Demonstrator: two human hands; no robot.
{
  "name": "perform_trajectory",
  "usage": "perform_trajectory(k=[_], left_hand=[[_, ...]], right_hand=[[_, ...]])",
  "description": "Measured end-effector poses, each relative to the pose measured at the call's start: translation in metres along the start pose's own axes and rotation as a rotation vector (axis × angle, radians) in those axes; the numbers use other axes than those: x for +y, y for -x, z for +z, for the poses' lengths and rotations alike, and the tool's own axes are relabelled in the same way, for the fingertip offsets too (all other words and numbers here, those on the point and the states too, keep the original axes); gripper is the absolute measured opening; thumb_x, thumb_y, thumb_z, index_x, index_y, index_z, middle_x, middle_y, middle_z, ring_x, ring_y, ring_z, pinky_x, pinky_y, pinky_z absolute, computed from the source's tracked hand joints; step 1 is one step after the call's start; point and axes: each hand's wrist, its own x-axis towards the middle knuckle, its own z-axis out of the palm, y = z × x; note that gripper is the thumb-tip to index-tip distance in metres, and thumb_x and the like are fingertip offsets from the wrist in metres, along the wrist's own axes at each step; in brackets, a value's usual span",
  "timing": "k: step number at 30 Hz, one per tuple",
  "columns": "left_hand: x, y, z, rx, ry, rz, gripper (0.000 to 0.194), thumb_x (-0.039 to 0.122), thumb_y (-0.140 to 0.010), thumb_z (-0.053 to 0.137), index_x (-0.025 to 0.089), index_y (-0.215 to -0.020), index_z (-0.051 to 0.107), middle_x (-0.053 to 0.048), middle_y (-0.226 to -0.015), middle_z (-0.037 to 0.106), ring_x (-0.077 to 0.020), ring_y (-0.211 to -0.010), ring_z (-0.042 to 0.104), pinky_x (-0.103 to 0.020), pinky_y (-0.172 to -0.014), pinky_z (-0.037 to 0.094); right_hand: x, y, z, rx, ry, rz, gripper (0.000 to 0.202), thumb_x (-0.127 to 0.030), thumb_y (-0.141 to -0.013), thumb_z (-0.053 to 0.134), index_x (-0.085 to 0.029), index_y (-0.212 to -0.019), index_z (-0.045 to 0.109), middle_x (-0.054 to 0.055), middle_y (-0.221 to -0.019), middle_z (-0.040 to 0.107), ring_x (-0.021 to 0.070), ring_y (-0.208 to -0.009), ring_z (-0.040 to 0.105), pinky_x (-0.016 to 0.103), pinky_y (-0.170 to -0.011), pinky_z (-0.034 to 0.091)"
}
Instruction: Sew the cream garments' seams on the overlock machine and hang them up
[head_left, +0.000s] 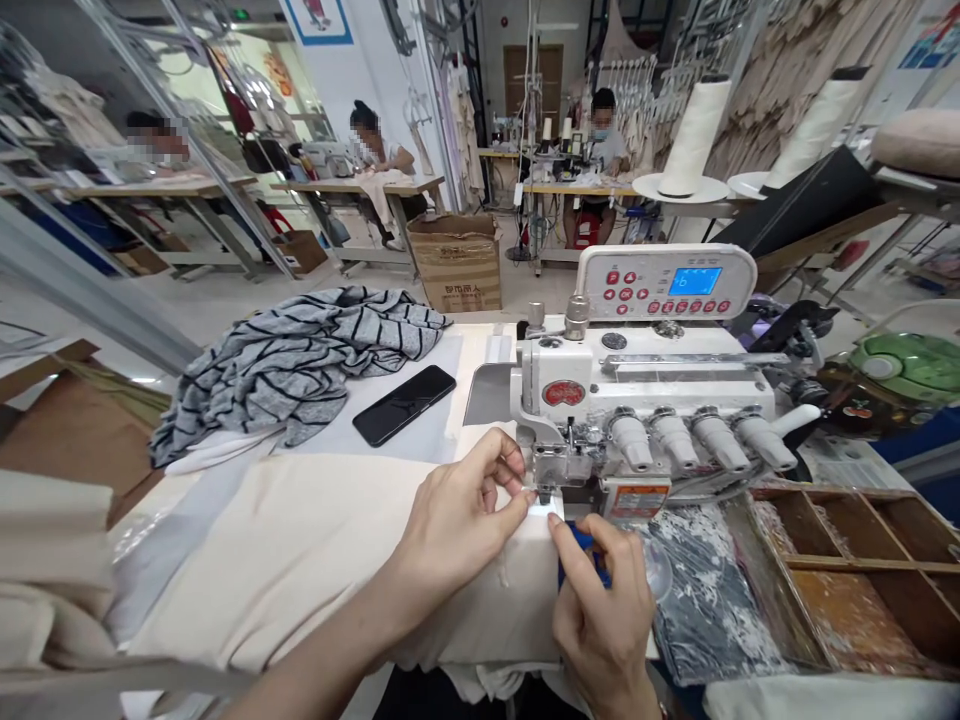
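Note:
Cream fabric [322, 540] covers the near part of the table and runs up to the presser foot of a white sewing machine [555, 365]. My left hand [469, 505] pinches the fabric's edge between thumb and index finger, just left of the foot. My right hand [606, 600] lies at the fabric's right edge, its index fingertip touching the cloth in front of the foot, the other fingers curled. Something blue [589, 550] shows behind its fingers. A small lit white patch [544, 508] of cloth lies between the hands.
Behind the fabric lie a black phone [405, 405] and a striped grey garment [300, 350]. A compartmented wooden tray [862, 570] is at the right, near a green-lidded jug [900, 365]. Thread cones [696, 135] stand behind the machine. Several people sit at tables farther back.

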Motion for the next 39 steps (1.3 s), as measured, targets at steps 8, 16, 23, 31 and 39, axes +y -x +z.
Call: perform_trajectory(k=[8,16,23,31,39], left_hand=[[-0.014,-0.028,-0.012,0.032,0.11,0.151,0.014,0.021,-0.077,0.066,0.019,-0.088,0.059,0.0,-0.083,0.067,-0.0136,-0.074,0.064,-0.023,-0.067,0.05],[-0.105,0.109,-0.015,0.585,-0.214,0.257,0.04,0.039,-0.081,0.076,0.022,-0.113,0.06,-0.011,-0.121,0.063,-0.0293,-0.123,0.059,-0.05,-0.114,0.041],[-0.131,0.129,-0.007,0.521,-0.292,0.24,0.012,0.029,-0.089,0.07,0.022,-0.094,0.061,-0.008,-0.105,0.072,-0.0274,-0.112,0.069,-0.057,-0.122,0.026],[-0.118,0.127,-0.005,0.617,-0.119,0.214,0.019,0.027,-0.086,0.072,0.021,-0.073,0.06,-0.005,-0.092,0.075,-0.0284,-0.103,0.074,-0.06,-0.119,0.033],[-0.105,0.123,-0.024,0.689,-0.037,0.18,0.009,0.029,-0.086,0.072,0.021,-0.081,0.072,-0.006,-0.102,0.078,-0.029,-0.116,0.068,-0.053,-0.117,0.041]], right_hand=[[0.0,0.021,0.006,0.191,-0.274,0.223,0.056,0.006,-0.087,0.049,-0.025,-0.133,0.056,0.011,-0.115,0.059,0.0224,-0.1,0.063,0.029,-0.065,0.055],[-0.03,0.158,-0.042,0.315,-0.109,0.344,0.042,-0.003,-0.081,0.075,-0.024,-0.114,0.06,0.008,-0.114,0.062,0.0242,-0.101,0.064,0.042,-0.088,0.053],[-0.032,0.127,-0.035,0.031,0.212,0.311,0.02,-0.038,-0.099,0.06,-0.019,-0.105,0.063,0.014,-0.114,0.058,0.0301,-0.105,0.055,0.052,-0.095,0.038],[-0.052,0.106,-0.026,0.151,-0.006,0.276,0.021,-0.001,-0.09,0.06,-0.021,-0.09,0.065,0.007,-0.108,0.056,0.0233,-0.102,0.057,0.046,-0.091,0.047],[-0.038,0.092,-0.036,0.156,-0.13,0.357,0.011,-0.009,-0.093,0.062,-0.02,-0.095,0.065,0.005,-0.094,0.058,0.0199,-0.087,0.057,0.036,-0.076,0.05]])
